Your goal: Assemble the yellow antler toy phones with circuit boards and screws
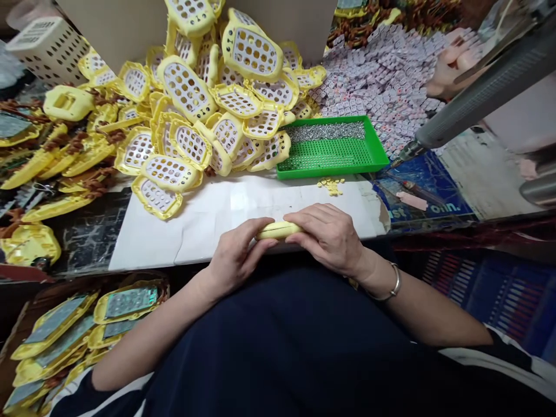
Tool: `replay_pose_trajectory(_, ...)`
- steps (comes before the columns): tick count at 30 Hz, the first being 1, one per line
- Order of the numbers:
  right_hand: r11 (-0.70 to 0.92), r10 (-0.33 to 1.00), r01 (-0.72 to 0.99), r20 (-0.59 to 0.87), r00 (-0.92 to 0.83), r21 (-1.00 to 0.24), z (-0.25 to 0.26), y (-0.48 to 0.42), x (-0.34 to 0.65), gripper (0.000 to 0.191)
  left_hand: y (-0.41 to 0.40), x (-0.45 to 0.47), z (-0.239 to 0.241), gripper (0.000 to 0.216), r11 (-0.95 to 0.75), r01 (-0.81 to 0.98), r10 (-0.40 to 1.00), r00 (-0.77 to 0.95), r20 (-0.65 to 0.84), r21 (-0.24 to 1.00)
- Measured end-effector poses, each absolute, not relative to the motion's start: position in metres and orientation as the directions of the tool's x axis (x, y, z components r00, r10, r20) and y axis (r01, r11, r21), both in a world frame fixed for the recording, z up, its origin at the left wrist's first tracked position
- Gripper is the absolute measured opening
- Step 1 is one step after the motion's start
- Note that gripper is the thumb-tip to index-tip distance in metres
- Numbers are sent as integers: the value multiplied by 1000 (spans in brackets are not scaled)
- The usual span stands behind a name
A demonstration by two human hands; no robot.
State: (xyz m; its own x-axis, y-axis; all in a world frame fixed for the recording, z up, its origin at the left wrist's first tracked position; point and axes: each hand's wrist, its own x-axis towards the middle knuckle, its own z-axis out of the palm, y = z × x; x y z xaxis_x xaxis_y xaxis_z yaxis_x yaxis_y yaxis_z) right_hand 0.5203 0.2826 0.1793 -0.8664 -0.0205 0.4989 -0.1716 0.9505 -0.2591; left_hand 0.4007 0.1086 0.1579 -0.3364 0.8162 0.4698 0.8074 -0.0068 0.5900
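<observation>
My left hand [238,249] and my right hand [330,236] hold a yellow plastic toy casing [278,230] between them, one at each end. Thumbs and fingers of both are closed on it. I see the casing edge-on, with a dark seam running along its side, so its faces are hidden. It is held just over the front edge of the white work sheet [212,223]. Beyond the hands lies a heap of yellow casing fronts with white, holed panels [185,87]. Some tiny yellow pieces [332,186] lie on the sheet.
A green tray [334,169] holds small metal screws. A grey power screwdriver [473,87] slants in from the right. White keypad pieces [369,81] are piled behind, near another person's hand [454,63]. Yellow backs with circuit boards [61,336] fill a box at lower left.
</observation>
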Motion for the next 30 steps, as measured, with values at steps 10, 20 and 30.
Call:
replay_pose_trajectory(10,947,-155,-280,534,-831,-160,178,270,507,29,109,403,152,21,-68,799,782,-329,529,598)
replay_pose_trajectory(20,970,-88,-196,551,-830,-141,184,283,509,41,104,399,151,21,2,778,750,-417,514,628)
replay_pose_trajectory(30,909,48,-166,491,-870,-382,188,299,518,28,103,389,158,28,7,691,838,-399,373,723)
